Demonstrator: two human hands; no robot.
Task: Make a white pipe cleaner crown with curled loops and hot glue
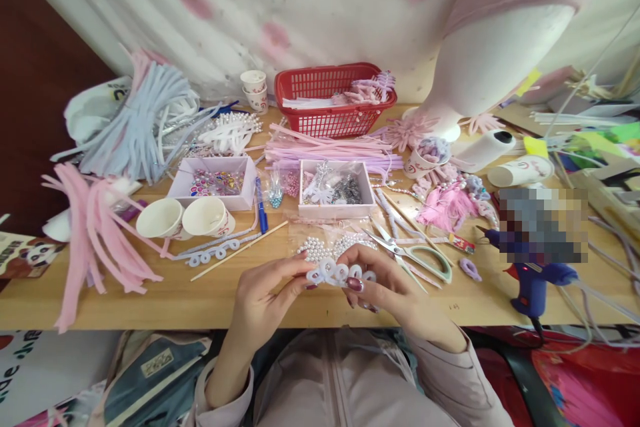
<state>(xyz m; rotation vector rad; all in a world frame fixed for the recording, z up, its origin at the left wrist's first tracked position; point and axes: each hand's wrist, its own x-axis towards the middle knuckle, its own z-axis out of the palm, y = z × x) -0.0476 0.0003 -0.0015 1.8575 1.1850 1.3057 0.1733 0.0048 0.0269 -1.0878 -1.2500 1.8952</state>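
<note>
So both hands are on one thing here: a pale lilac-white fuzzy strip curled into a row of small round loops (341,272), held up over the front edge of the light wooden desk (200,301), just in front of the loose white pearl beads (314,248). A couple of the loops look like they've got something shiny in the middle, too small to be sure.

The left hand (263,293) has its thumb and forefinger pinched together on the left end. The right hand (395,288) has its thumb across the front, with the forefinger arched over the top and the rest tucked behind or below, so those fingers are nearly closed on the strip too. Can't tell how hard either one's squeezing.

My two cents: go light on the grip, since fuzzy loops like that probably flatten easily. I'd let the left pinch be the anchor and do any nudging with the right thumb, pressing at the base between loops rather than on the curls. Turn it face-on now and then to check they match. Staying over the desk seems smart too, as anything loose has somewhere to land.
</note>
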